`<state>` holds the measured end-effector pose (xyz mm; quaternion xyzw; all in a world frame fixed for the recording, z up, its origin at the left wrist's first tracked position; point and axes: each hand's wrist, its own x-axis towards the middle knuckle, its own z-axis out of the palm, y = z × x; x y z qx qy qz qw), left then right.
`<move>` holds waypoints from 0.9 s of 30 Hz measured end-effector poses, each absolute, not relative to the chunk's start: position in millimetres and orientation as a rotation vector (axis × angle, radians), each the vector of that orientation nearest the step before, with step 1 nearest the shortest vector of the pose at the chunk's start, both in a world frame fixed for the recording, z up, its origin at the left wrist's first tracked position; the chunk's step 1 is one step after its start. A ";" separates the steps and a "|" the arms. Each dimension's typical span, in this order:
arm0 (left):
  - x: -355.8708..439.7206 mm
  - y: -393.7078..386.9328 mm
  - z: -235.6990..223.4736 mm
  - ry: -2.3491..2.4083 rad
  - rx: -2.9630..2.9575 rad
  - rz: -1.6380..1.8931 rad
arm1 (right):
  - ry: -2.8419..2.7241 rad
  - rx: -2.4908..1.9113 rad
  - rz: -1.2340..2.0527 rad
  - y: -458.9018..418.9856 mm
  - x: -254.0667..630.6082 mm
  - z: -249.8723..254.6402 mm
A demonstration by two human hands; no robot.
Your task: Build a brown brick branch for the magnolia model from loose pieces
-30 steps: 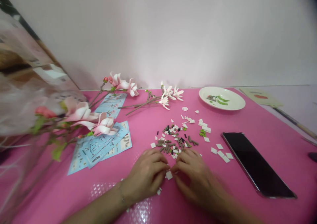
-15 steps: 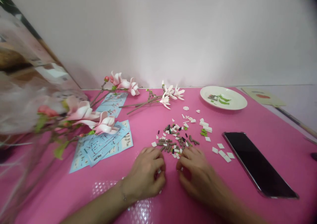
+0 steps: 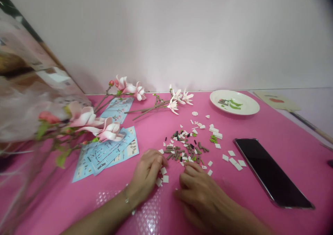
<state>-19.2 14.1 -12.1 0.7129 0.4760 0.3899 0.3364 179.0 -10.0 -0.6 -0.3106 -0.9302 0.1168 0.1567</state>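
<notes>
My left hand (image 3: 147, 174) rests on the pink table (image 3: 273, 127) with its fingers stretched flat, fingertips beside a few small white tiles (image 3: 163, 175). My right hand (image 3: 201, 193) lies palm down just right of it, fingers curled inward and partly blurred; what they hold, if anything, does not show. Right beyond both hands lies a pile of small brown, white, black and green building pieces (image 3: 186, 146). More white tiles (image 3: 233, 157) are scattered to the right of the pile.
A black phone (image 3: 272, 172) lies at the right. A white plate (image 3: 248, 106) with green pieces stands at the back. Blue instruction sheets (image 3: 109, 151) and built pink and white flower stems (image 3: 125, 87) lie at the left and back. A box leans at far left.
My hands have come apart; the left one opened flat and shifted left, the right one drew back toward me. White tiles that were between the fingers now lie on the table.
</notes>
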 end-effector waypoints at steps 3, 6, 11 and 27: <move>-18.1 12.1 -13.3 1.287 1.906 0.940 | -2.565 -1.008 0.272 -5.0 184.0 -1.8; -17.6 9.9 -11.7 1.319 1.945 0.876 | -2.423 -1.117 0.257 -1.4 187.0 -0.9; -18.6 8.8 -9.9 1.307 2.002 0.839 | -2.093 -1.211 0.379 6.4 194.7 4.6; -19.1 12.3 -17.6 1.252 2.023 0.904 | -1.752 -1.156 0.320 14.9 204.0 5.8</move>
